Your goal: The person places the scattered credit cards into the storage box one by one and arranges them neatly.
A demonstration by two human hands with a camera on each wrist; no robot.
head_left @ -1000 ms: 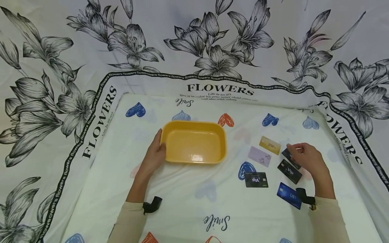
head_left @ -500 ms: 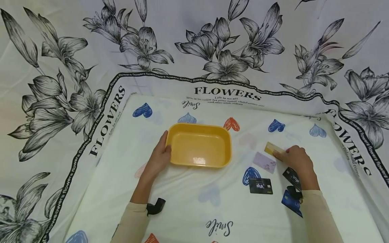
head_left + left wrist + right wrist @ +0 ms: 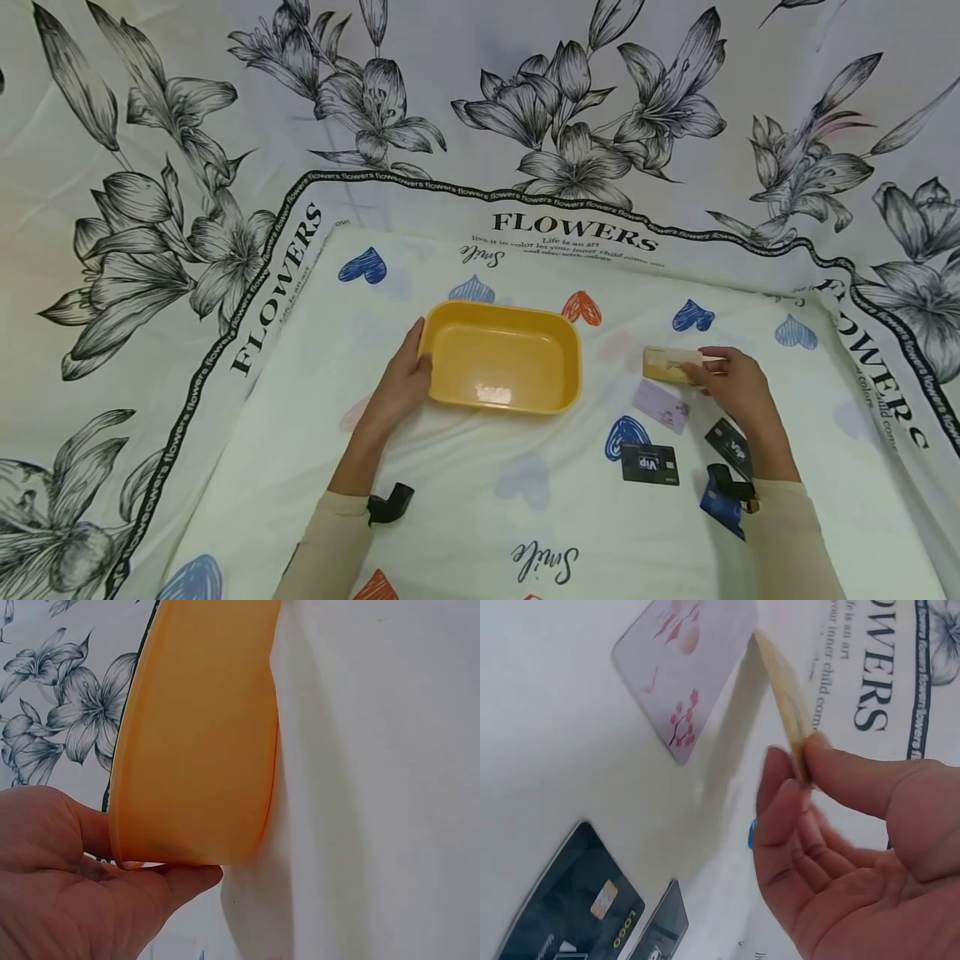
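My left hand [image 3: 401, 379] grips the left end of a yellow plastic tray [image 3: 499, 400], which has nothing in it. In the left wrist view the thumb lies along the outer wall and fingers reach inside the rim. My right hand [image 3: 735, 385] pinches a gold card [image 3: 663, 365] between thumb and fingertips. That card stands tilted in the right wrist view, casting a shadow on the cloth. A lilac card [image 3: 686, 667] with pink blossoms lies just beside it. Nearer me are a black Vip card [image 3: 649, 464], another black card [image 3: 727, 444] and a blue card [image 3: 722, 510], partly covered by the right wrist.
A white cloth [image 3: 450, 500] with printed hearts covers the surface. Behind it hangs or lies a flower-printed sheet [image 3: 405, 200]. Black wrist mounts [image 3: 392, 503] sit on both wrists.
My right hand has moved left from a dark card to the gold card, taken hold of it and tilted it. That dark card is no longer visible. The left hand keeps holding the tray.
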